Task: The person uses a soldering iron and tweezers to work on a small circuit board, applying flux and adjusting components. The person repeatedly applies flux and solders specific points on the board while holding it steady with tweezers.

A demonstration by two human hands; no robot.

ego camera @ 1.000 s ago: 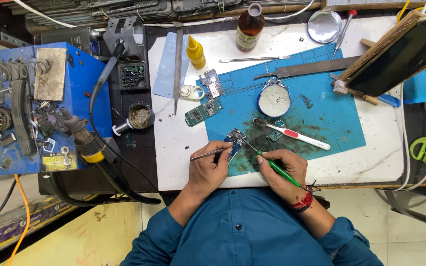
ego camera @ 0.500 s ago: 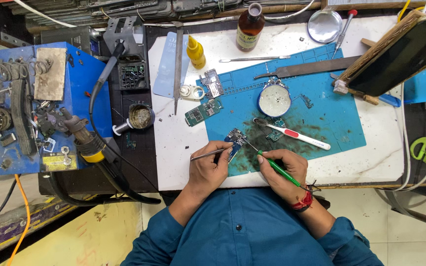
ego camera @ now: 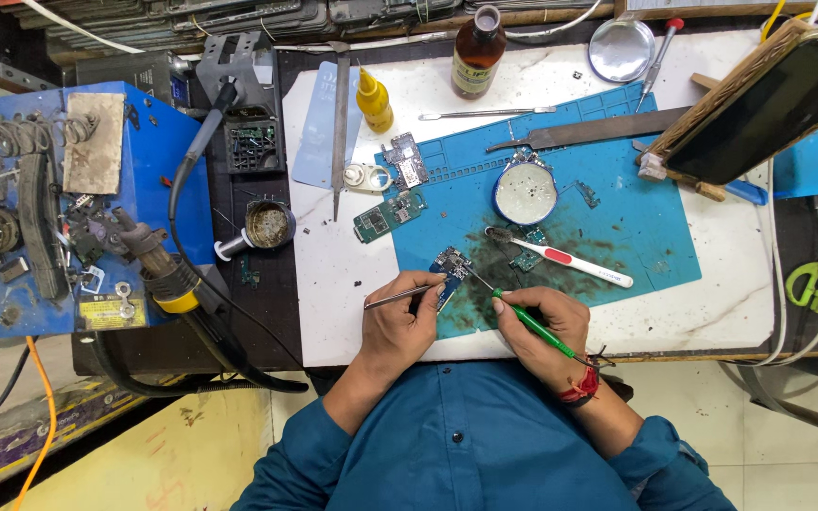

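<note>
With the left hand [ego camera: 400, 326] pinching tweezers [ego camera: 400, 297] against the small circuit board [ego camera: 450, 266] near the desk's front edge, the right hand [ego camera: 537, 326], closed round a green-handled tool [ego camera: 534, 327], should probably press its tip lightly and steadily.

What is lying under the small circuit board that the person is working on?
The small circuit board lies on a blue mat, stained dark there. The left hand covers its lower edge.
</note>
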